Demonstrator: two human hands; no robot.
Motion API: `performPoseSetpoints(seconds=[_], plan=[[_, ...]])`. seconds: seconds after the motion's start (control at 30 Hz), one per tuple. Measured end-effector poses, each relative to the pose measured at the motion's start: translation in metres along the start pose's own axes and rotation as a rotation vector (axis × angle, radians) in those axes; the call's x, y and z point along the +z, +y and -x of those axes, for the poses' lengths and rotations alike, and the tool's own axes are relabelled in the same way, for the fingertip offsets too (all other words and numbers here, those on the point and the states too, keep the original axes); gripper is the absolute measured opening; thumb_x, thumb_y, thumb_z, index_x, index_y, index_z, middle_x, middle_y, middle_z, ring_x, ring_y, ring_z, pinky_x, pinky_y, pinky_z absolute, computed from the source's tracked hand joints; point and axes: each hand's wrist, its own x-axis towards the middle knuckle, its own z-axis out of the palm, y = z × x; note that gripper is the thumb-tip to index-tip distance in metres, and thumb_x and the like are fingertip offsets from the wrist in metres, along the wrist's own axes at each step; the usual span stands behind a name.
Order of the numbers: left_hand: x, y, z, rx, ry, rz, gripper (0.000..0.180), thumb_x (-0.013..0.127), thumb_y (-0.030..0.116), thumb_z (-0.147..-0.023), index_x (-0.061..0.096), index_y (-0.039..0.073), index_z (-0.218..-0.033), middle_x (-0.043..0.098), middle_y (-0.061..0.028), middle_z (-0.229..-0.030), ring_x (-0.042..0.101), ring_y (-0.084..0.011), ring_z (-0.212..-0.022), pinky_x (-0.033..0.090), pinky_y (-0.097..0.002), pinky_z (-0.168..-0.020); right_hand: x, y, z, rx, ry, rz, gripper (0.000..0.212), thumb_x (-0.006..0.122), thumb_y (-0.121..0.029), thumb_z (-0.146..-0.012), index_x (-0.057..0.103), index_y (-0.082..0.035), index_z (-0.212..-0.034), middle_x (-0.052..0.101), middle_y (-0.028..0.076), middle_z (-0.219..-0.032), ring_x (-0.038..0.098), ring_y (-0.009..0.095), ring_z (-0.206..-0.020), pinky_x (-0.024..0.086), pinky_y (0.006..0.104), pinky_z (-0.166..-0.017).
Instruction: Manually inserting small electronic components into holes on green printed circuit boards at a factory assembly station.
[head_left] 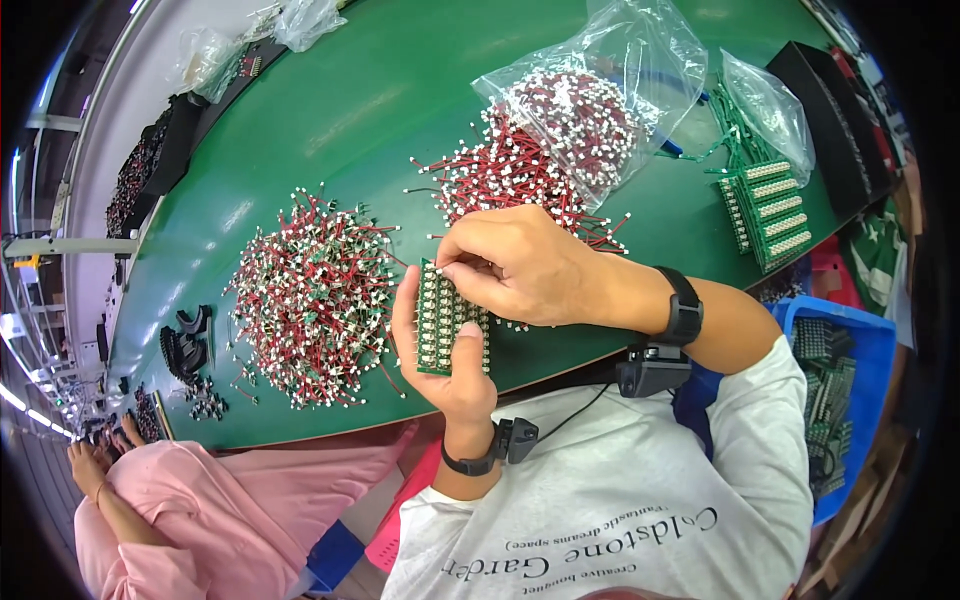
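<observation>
- While the left hand [460,394] supports it from the near side, circuit-board panel [440,325], one, green, set with rows of small pale connectors; located in front of the person's chest, above the near part of the green desk [330,125].
- Orientation of same: long axis runs away from the person, nearly upright in the view; connector face turned up toward the head; far short end lies by the right hand [530,265].
- Hands, two. Left: holding the panel, thumb laid over its face, fingers along its left edge. Right: fingers drawn to a narrow pinch at the panel's far end; whether a small part sits between them cannot be told.
- Loose heaps of red wires with white ends, two: left heap [315,300], just left of the panel, with some green among the red; far heap [500,170], beyond the right hand. Single pieces too many to count.
- Clear plastic bag [645,50], one, lying over more white-ended pieces beside the far heap.
- Stack of green panels [780,210], one, far right on the desk; number of panels cannot be told.
- Blue crate [868,440], one, at the person's right, containing dark green boards [822,385], uncounted.
- Black wrist straps, two: left strap [470,465], right strap [684,308].
- Co-worker in pink [215,510], one, at left.
</observation>
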Motion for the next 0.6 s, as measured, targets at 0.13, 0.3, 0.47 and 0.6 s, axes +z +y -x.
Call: performPoseSetpoints(seconds=[0.13, 0.3, 0.47, 0.6], plan=[[0.002, 0.0, 0.001, 0.027, -0.029, -0.022, 0.067, 0.056, 0.0, -0.076, 0.04, -0.008, -0.141, 0.056, -0.0147, -0.124, 0.057, -0.0193, -0.11, 0.046, -0.0319, -0.097, 0.002, 0.002, 0.003, -0.042, 0.041, 0.016, 0.008, 0.066, -0.006, -0.084, 0.063, 0.0, -0.089, 0.063, 0.011, -0.077, 0.064, 0.023, -0.061, 0.051, 0.0331, -0.054], [0.0, 0.0, 0.005, 0.02, -0.026, -0.041, 0.067, 0.055, -0.001, -0.076, 0.041, -0.007, -0.141, 0.054, -0.0138, -0.125, 0.056, -0.0189, -0.111, 0.045, -0.0323, -0.098, 0.001, -0.002, 0.005, -0.013, -0.003, 0.017, 0.009, 0.067, -0.006, -0.084, 0.062, 0.0, -0.088, 0.062, 0.01, -0.075, 0.063, 0.022, -0.06, 0.05, 0.0326, -0.053], [-0.006, -0.006, 0.002, 0.093, -0.019, -0.204, 0.064, 0.056, -0.003, -0.075, 0.045, -0.008, -0.137, 0.055, -0.0162, -0.124, 0.056, -0.0225, -0.111, 0.045, -0.0353, -0.098, 0.002, -0.007, 0.005, -0.01, 0.001, 0.096, 0.009, 0.068, -0.004, -0.08, 0.061, 0.0, -0.086, 0.061, 0.01, -0.074, 0.063, 0.023, -0.06, 0.05, 0.0338, -0.053], [-0.008, -0.004, 0.003, 0.216, -0.052, -0.406, 0.061, 0.057, -0.003, -0.071, 0.05, -0.01, -0.131, 0.056, -0.0209, -0.123, 0.057, -0.0301, -0.111, 0.045, -0.0394, -0.098, 0.002, -0.01, 0.007, -0.105, 0.004, 0.216, 0.009, 0.068, -0.002, -0.079, 0.061, -0.001, -0.085, 0.061, 0.01, -0.075, 0.062, 0.028, -0.06, 0.051, 0.0369, -0.053]])
